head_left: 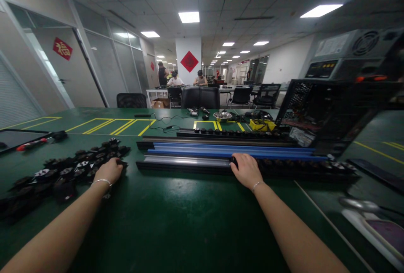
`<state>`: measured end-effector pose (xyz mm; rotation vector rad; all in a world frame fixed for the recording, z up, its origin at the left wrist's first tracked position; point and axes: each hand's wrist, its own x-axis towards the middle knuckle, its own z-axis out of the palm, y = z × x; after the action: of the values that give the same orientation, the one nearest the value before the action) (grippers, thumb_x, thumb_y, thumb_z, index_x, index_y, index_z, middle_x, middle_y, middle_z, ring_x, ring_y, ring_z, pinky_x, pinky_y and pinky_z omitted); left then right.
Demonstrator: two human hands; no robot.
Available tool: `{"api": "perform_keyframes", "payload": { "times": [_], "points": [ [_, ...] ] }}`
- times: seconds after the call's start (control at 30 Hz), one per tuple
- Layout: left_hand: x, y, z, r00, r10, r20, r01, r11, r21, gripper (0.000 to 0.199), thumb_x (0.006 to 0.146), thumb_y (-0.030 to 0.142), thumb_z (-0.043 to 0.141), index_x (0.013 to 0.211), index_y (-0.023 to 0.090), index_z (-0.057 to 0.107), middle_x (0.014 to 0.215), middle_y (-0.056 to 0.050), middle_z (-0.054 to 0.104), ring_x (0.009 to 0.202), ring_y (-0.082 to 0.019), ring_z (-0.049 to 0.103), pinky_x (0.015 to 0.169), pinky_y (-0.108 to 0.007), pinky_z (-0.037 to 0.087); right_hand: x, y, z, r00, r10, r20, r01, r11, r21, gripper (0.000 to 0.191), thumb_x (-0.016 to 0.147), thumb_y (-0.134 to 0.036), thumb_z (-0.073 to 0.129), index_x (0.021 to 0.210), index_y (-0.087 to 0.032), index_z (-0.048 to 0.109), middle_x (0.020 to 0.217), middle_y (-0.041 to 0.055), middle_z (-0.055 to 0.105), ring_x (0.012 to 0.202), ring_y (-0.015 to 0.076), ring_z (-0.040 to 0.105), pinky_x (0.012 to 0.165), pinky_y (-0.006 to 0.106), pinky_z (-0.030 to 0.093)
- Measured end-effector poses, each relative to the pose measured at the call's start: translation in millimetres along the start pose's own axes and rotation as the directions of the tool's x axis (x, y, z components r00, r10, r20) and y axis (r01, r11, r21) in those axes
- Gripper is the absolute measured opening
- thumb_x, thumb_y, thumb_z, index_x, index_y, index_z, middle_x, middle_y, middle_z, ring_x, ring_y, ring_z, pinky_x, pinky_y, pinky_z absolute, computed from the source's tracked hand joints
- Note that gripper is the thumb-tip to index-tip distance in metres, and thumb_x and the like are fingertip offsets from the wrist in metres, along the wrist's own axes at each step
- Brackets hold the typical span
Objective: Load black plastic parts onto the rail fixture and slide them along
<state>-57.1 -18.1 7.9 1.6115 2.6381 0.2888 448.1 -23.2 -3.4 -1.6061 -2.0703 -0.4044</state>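
Note:
A long black rail [183, 164] with a shiny metallic channel lies across the table in front of me. My right hand [246, 169] is closed at its middle, fingertips on a small black part [233, 161] in the channel. To the right of that hand, a row of similar dark parts [293, 165] sits along the rail. My left hand [109, 171] is at the right edge of a pile of small black parts [66, 174], some showing light metallic pieces. Its fingers are curled in; what they grip is mostly hidden, though dark material shows beside the fingertips.
Behind the front rail lie a blue rail [233, 150] and a rear rail holding small parts [221, 132]. An open computer case [328, 113] stands at right. A metal bowl [222, 116], yellow box [261, 124], screwdriver [31, 143] and phone [385, 233] are around. People [175, 80] sit farther back.

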Motion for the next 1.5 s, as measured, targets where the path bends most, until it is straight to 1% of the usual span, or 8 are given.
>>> {"api": "perform_keyframes", "payload": {
  "times": [0.37,0.57,0.73,0.87,1.03,1.17,1.3,1.5],
  "points": [
    [-1,-38,-14.7,0.997,-0.065,-0.045,0.072,0.981,0.178,0.043,0.075,0.028,0.038,0.112,0.012,0.052,0.122,-0.019,0.052,0.112,-0.033,0.046,0.084,-0.04,0.039,-1,-1,-1,1.0,0.007,-0.004,-0.007,1.0,0.003,0.031,0.082,-0.033,0.042,0.106,-0.019,0.055,0.104,0.0061,0.061,0.1,0.0219,0.047,0.09,0.035,0.03],
    [-7,-31,-6.2,0.979,-0.108,-0.173,0.135,0.978,0.156,0.041,0.078,0.026,0.034,0.115,0.015,0.048,0.13,-0.014,0.046,0.119,-0.03,0.037,0.09,-0.044,0.035,0,0,-1,1.0,0.008,0.006,-0.008,1.0,0.01,0.031,0.082,-0.033,0.041,0.106,-0.019,0.055,0.104,0.007,0.061,0.1,0.022,0.047,0.09,0.036,0.03],
    [-13,15,-6.3,0.926,-0.1,-0.363,0.091,0.995,-0.041,0.041,0.079,0.024,0.037,0.117,0.016,0.048,0.138,-0.011,0.035,0.129,-0.029,0.024,0.098,-0.046,0.031,0,0,-1,1.0,-0.001,0.005,0.001,1.0,0.01,0.032,0.082,-0.033,0.04,0.107,-0.019,0.055,0.104,0.0072,0.061,0.1,0.0227,0.047,0.09,0.037,0.03],
    [-23,75,-8.4,0.88,0.219,-0.421,-0.231,0.973,0.022,0.042,0.079,0.022,0.037,0.117,0.009,0.049,0.138,-0.015,0.035,0.132,-0.028,0.021,0.105,-0.042,0.025,0,1,-1,1.0,0.0,0.009,0.0,1.0,0.021,0.032,0.082,-0.033,0.04,0.107,-0.019,0.055,0.104,0.0076,0.061,0.1,0.0227,0.047,0.09,0.038,0.031],
    [-61,150,6.1,0.729,0.639,-0.247,-0.654,0.756,0.025,0.043,0.084,0.031,0.035,0.121,0.015,0.048,0.138,-0.009,0.039,0.133,-0.024,0.023,0.107,-0.041,0.025,0,1,-2,1.0,-0.001,0.01,0.001,0.999,0.042,0.033,0.082,-0.033,0.04,0.108,-0.018,0.054,0.107,0.0077,0.059,0.103,0.0226,0.045,0.092,0.038,0.03],
    [-93,192,24.7,0.662,0.737,-0.136,-0.747,0.664,-0.034,0.045,0.088,0.033,0.03,0.129,0.02,0.04,0.144,-0.006,0.029,0.134,-0.024,0.017,0.107,-0.046,0.023,0,0,-2,1.0,0.0,0.02,-0.001,0.999,0.046,0.033,0.082,-0.033,0.04,0.108,-0.018,0.054,0.107,0.0079,0.058,0.104,0.0226,0.045,0.093,0.038,0.03],
    [-106,213,37.5,0.649,0.76,-0.044,-0.761,0.649,-0.003,0.054,0.087,0.046,0.029,0.134,0.021,0.033,0.146,-0.007,0.024,0.135,-0.026,0.016,0.106,-0.052,0.02,-1,2,-1,1.0,-0.003,0.006,0.003,0.999,0.049,0.032,0.082,-0.032,0.041,0.107,-0.019,0.055,0.109,0.009,0.057,0.112,0.0234,0.041,0.095,0.04,0.03],
    [-103,214,39.7,0.629,0.777,0.016,-0.777,0.629,0.012,0.058,0.086,0.051,0.024,0.137,0.023,0.028,0.148,-0.006,0.019,0.135,-0.026,0.013,0.106,-0.054,0.017,-2,6,1,0.999,-0.035,-0.013,0.036,0.996,0.086,0.033,0.082,-0.031,0.04,0.109,-0.019,0.055,0.107,0.0081,0.059,0.119,0.0236,0.036,0.097,0.042,0.028]
  ]
}}
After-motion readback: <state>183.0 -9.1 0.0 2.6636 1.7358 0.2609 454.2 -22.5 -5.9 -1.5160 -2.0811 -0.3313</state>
